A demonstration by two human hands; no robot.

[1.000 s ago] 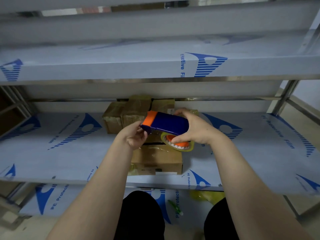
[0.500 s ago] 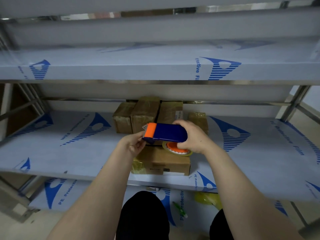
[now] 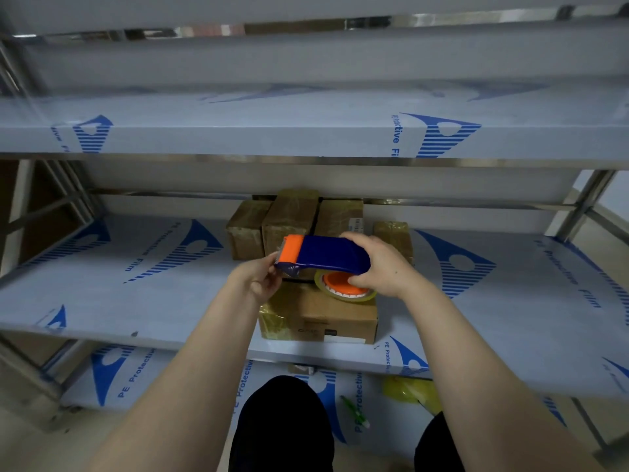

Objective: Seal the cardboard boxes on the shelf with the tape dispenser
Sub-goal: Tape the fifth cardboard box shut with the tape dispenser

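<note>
Right hand (image 3: 384, 267) clenched round tape dispenser (image 3: 326, 255), level just above front box (image 3: 320, 315) on shelf (image 3: 153, 301); left hand (image 3: 262, 281) pinches its orange end. Advised: draw tape free, anchor over box edge, pull straight along seam. 4 boxes (image 3: 292, 216) stand behind.

Right hand (image 3: 384, 267) gripping tape dispenser (image 3: 326, 255), left hand (image 3: 260, 279) pinching its orange end, above cardboard box (image 3: 320, 318)
</note>
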